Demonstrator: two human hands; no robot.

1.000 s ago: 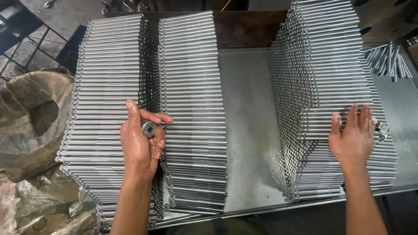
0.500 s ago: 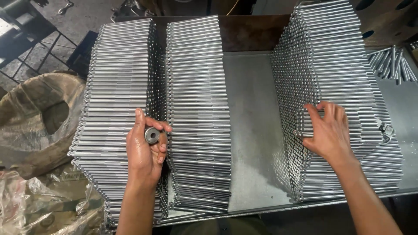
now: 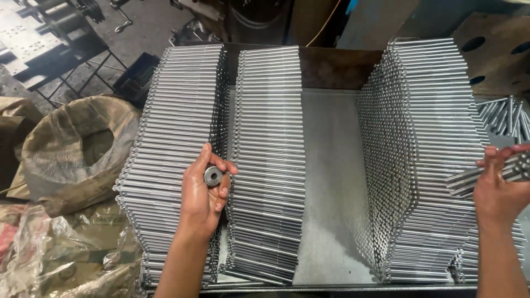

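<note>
Thumb and fingertips of the left hand (image 3: pixel 203 194) pinch a small round metal ring (image 3: pixel 213 176) — a washer-like disc with a dark centre hole — held over the gap between two tall stacks of bright steel rods (image 3: pixel 176 149), the hand lying on the left one. At the frame's right edge, the right hand (image 3: pixel 498 193) curls its fingers around a bundle of rods (image 3: pixel 488 174), lifting their ends just clear of the large right-hand stack (image 3: pixel 425 154). All the stacks stand in a shallow metal tray (image 3: pixel 328 182), bare steel showing down its middle. Left of the tray sits an open brown sack (image 3: pixel 77 149); loose rods (image 3: pixel 505 113) lie beyond the right stack.
</note>
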